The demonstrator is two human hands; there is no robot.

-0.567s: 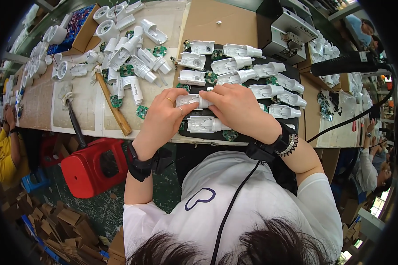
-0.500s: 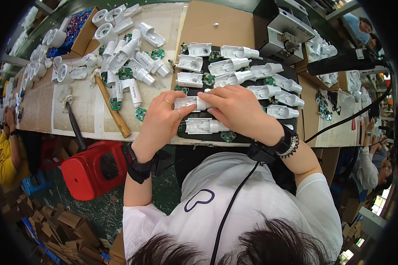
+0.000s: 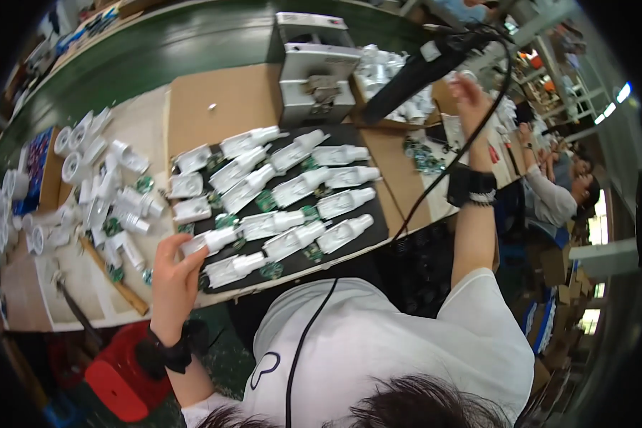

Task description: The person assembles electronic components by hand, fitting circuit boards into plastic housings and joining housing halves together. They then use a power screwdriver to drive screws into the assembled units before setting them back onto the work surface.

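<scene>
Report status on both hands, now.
Left hand touching white housing on black mat. Right hand right of mat, blurred; grip unclear. Black cable crossing by that hand.

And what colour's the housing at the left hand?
White housing; shows best in the head view, the only one.

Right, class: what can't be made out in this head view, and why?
All in the head view:
Right hand: blurred; whether it holds anything is unclear.
White case at the left hand: its left end is hidden by the fingers.
White parts: some hidden behind the black tube.
Green circuit boards: details too small.
</scene>
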